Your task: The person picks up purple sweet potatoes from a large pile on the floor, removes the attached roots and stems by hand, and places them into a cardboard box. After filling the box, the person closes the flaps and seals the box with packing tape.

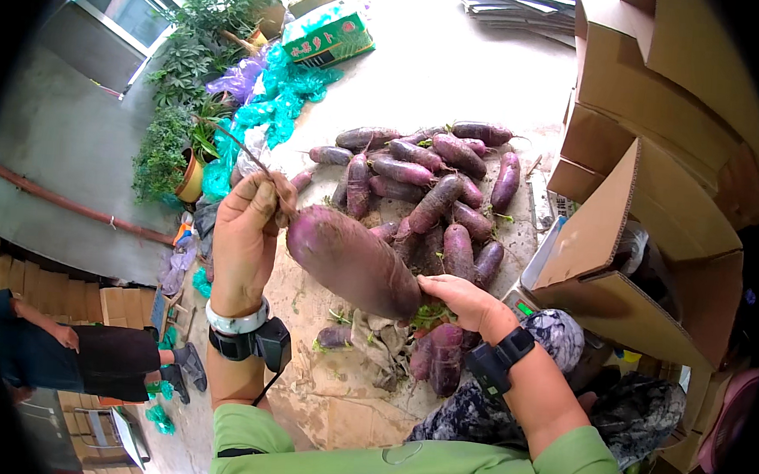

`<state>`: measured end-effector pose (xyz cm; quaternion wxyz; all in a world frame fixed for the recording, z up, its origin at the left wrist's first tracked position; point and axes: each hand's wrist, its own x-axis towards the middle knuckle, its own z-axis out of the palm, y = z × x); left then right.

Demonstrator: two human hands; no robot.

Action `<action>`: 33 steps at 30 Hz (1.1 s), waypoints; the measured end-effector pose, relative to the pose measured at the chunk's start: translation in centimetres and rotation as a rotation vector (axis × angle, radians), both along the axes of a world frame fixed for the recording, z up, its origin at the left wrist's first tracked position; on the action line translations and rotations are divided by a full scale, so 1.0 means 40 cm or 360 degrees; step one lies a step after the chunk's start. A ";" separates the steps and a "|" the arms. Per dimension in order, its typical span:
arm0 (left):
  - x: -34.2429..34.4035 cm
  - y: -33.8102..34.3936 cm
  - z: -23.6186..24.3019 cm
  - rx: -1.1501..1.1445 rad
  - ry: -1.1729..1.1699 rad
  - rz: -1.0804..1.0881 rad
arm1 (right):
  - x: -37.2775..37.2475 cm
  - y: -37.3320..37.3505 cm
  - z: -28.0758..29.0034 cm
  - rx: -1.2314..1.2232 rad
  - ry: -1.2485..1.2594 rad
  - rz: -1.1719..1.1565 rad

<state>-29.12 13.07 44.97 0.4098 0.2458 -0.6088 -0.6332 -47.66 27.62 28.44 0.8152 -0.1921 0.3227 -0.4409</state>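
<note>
A large purple radish [348, 257], soiled along its side, is held at a slant between both hands. My left hand [252, 213] is closed on its long thin root at the upper left. My right hand [458, 301] grips the lower right end, where short green leaf stubs show. Behind it lies a pile of purple radishes [409, 170] on the floor, with a few more [446, 361] below my right hand. A crumpled, dirt-stained cloth [373, 353] and a small radish [333, 338] lie beneath the held one.
Open cardboard boxes [656, 286] crowd the right. Potted plants [165, 157], teal plastic bags [280, 86] and a green carton [330, 37] line the upper left. Flattened cardboard [503, 7] is stacked at the back. Another person [103, 360] stands at the left.
</note>
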 end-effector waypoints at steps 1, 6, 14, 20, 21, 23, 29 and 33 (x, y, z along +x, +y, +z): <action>0.005 -0.002 0.006 0.0040 0.0030 0.0058 | -0.009 0.010 0.000 -0.0052 -0.0069 0.0016; -0.002 0.021 0.038 -0.0003 0.0013 0.0018 | 0.003 0.017 -0.014 -0.0166 0.0173 -0.0130; -0.010 -0.001 0.046 0.0011 -0.0014 0.0256 | 0.056 0.026 -0.103 -0.0618 0.0697 -0.0418; 0.075 -0.057 0.008 0.0197 0.0289 0.0169 | -0.014 0.036 -0.001 -0.0305 -0.0700 -0.0729; 0.073 -0.046 0.000 0.0217 0.0344 0.0176 | -0.030 0.027 0.011 -0.0150 -0.0850 -0.1013; 0.057 -0.017 -0.009 0.0081 0.0218 0.0304 | -0.079 -0.001 0.008 -0.0050 -0.0984 -0.1391; 0.003 -0.006 -0.011 -0.0356 -0.0329 0.0259 | -0.100 -0.075 -0.193 -0.0336 0.1669 -0.0954; 0.069 -0.018 0.006 -0.0209 -0.0269 0.0148 | -0.049 -0.056 -0.078 -0.0517 0.2546 -0.1210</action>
